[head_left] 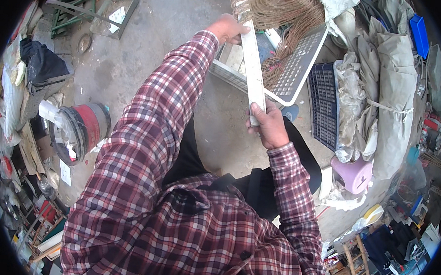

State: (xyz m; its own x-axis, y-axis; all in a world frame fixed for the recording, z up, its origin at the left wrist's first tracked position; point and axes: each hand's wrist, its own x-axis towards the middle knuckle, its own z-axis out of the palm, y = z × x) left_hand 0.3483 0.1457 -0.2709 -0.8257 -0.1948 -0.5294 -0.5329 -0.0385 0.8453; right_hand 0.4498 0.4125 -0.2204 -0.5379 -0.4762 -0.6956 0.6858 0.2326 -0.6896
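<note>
A long flat pale strip (252,68) runs between my two hands, over a white perforated crate (300,61). My left hand (229,28) grips its far end, with the arm stretched out in a plaid sleeve. My right hand (268,125) grips its near end, thumb on top. A bundle of brown fibres or thin cords (280,11) fills the crate just past the strip's far end.
A dark blue crate (325,104) leans beside wrapped grey bundles (392,93) on the right. A pink stool (353,173) stands lower right. A red-and-black bucket (80,127) lies at the left. A green metal frame (73,9) sits upper left. Bare concrete floor (151,35) lies between.
</note>
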